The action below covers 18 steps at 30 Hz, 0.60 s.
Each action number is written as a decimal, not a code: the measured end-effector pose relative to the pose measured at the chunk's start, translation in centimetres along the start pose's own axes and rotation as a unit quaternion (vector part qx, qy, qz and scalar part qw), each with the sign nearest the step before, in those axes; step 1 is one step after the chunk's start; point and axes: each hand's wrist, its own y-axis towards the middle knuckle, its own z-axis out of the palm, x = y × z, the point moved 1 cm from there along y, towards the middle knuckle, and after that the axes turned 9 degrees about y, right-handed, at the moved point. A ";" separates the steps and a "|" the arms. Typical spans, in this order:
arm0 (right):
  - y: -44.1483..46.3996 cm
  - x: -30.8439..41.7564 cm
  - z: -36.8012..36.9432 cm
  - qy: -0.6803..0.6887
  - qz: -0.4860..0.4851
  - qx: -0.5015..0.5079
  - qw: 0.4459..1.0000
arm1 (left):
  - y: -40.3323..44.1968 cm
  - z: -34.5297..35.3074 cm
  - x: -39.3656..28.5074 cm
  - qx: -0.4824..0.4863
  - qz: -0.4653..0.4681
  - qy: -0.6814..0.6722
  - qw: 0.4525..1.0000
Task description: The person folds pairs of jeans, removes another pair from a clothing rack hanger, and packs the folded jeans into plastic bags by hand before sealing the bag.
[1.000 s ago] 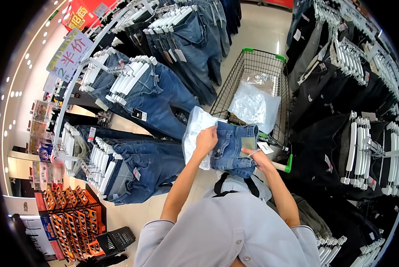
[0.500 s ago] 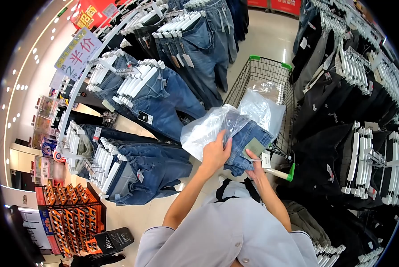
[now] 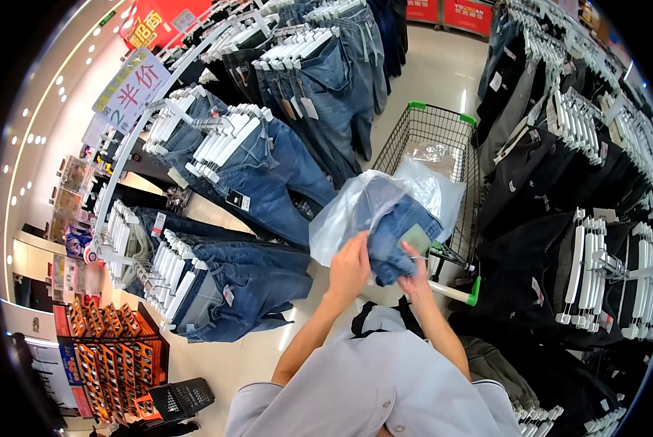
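Folded blue jeans [image 3: 393,237] with a greenish patch are partly inside a clear plastic bag [image 3: 335,218], held in front of me over the near end of a shopping cart [image 3: 398,137]. My left hand [image 3: 350,264] is closed at the bag's near edge, its fingertips against the plastic and the jeans. With the thumb on top near the patch, my right hand [image 3: 415,275] grips the waistband end that sticks out of the bag. The undersides of the jeans and some fingers are hidden.
More plastic-wrapped items [image 3: 432,182] lie in the cart, whose handle [image 3: 454,293] is just right of my right hand. Racks of hanging jeans [image 3: 264,171] stand on the left, dark trousers [image 3: 530,247] on the right. An orange display [image 3: 119,357] stands lower left.
The jeans and bag have shifted slightly right, and more of the jeans is covered by plastic. My left hand has moved down toward the bag's near edge; my right hand keeps its grip.
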 end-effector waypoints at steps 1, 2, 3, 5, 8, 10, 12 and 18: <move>-0.6 -0.2 1.7 -0.001 0.002 -0.001 1.000 | 1.0 -0.4 -0.3 -0.001 -0.002 0.001 1.000; -1.1 -0.1 3.4 -0.152 -0.005 -0.036 0.988 | 2.2 -0.7 -0.4 0.006 -0.015 0.007 1.000; -1.6 -0.1 4.9 -0.298 -0.011 -0.071 0.952 | 3.0 -0.7 -0.4 0.015 -0.027 0.014 0.999; -1.7 0.0 5.1 -0.332 0.012 -0.065 0.941 | 2.9 0.3 0.9 0.045 -0.011 0.009 0.999; -1.6 0.0 4.2 -0.351 0.012 -0.037 0.935 | 2.7 1.3 0.5 0.196 -0.059 0.105 0.973; -1.9 0.0 4.5 -0.329 0.031 -0.045 0.943 | 2.7 2.1 1.1 0.203 -0.047 0.127 0.970; -1.9 0.2 4.4 -0.305 0.047 -0.042 0.950 | 3.5 2.8 1.0 0.207 -0.036 0.148 0.966; -0.3 -0.8 2.2 -0.258 0.035 -0.053 0.964 | 3.6 5.0 -3.8 0.254 0.158 0.038 0.954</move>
